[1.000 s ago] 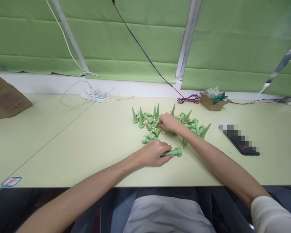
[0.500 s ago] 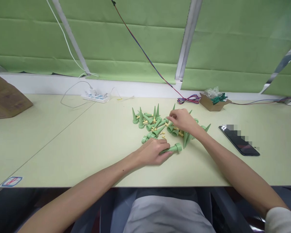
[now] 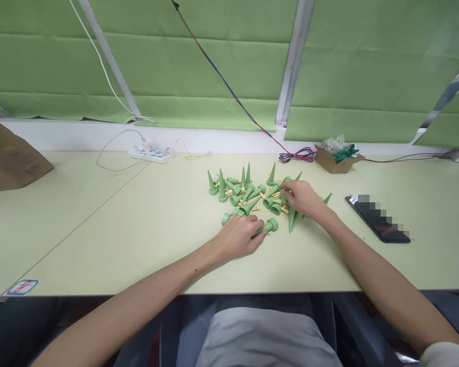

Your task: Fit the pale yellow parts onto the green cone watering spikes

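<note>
My left hand [image 3: 240, 235] is closed around a green plastic watering spike [image 3: 271, 225], whose ribbed cap end points right, just above the table. Under and behind that hand lie more capped green pieces [image 3: 225, 218]. My right hand [image 3: 303, 198] reaches into the right side of the pile, fingertips pinched together; what they grip, if anything, is hidden. Around it are green cones [image 3: 292, 218] and small yellow valve pieces [image 3: 285, 208]. On the pile's left side a few green cones [image 3: 222, 188] stand upright among others lying down.
A black phone [image 3: 378, 220] lies to the right. Behind the pile are a bundled red-blue cable [image 3: 298, 155] and a small cardboard box [image 3: 334, 162] with plastic wrap. A white power strip [image 3: 153, 153] and a brown box [image 3: 15, 158] sit at left.
My left hand has shifted slightly left with the watering spike. The right hand has moved right and a little nearer over the pile, uncovering an upright cone at the back.
</note>
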{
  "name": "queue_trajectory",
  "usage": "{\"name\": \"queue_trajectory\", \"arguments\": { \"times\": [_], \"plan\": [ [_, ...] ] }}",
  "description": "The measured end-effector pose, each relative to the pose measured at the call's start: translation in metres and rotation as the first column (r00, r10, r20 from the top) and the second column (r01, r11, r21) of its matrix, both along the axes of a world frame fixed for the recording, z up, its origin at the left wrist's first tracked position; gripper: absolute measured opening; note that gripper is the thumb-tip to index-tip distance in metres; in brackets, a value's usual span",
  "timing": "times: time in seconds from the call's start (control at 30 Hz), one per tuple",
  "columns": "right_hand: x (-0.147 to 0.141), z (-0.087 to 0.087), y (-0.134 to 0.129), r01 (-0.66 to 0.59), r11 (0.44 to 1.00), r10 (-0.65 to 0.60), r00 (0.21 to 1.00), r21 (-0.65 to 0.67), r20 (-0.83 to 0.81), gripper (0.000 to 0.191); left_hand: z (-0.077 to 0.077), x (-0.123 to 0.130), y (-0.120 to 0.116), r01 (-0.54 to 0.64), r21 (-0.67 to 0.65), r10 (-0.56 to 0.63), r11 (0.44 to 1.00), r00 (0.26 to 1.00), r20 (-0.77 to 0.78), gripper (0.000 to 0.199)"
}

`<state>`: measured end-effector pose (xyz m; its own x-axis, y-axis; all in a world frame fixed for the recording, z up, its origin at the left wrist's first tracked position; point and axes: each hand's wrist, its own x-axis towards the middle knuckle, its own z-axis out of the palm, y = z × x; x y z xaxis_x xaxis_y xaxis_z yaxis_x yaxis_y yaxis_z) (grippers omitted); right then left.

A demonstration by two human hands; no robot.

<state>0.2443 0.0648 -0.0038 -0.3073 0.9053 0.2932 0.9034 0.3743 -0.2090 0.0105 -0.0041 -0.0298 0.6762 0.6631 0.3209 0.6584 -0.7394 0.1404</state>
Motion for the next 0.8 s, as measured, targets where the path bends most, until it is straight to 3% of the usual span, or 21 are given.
{"name": "queue_trajectory", "arguments": {
  "times": [0.2, 0.47, 0.8],
  "plan": [
    [0.002, -0.010, 0.008, -0.030, 1.000, 0.030, 1.000, 0.007, 0.007, 0.030, 0.001, 0.001, 0.000, -0.050, 0.001, 0.050, 0.999, 0.999, 0.013, 0.028],
    [0.005, -0.009, 0.008, -0.048, 0.999, 0.048, 0.999, 0.006, -0.002, 0.030, 0.001, 0.000, 0.001, -0.081, 0.036, 0.077, 0.996, 0.993, 0.092, 0.028],
    [-0.008, -0.003, 0.015, -0.023, 0.994, 0.039, 0.989, -0.109, 0.142, 0.029, 0.000, 0.001, 0.001, -0.006, 0.012, 0.005, 1.000, 0.996, 0.089, 0.033]
  ]
}}
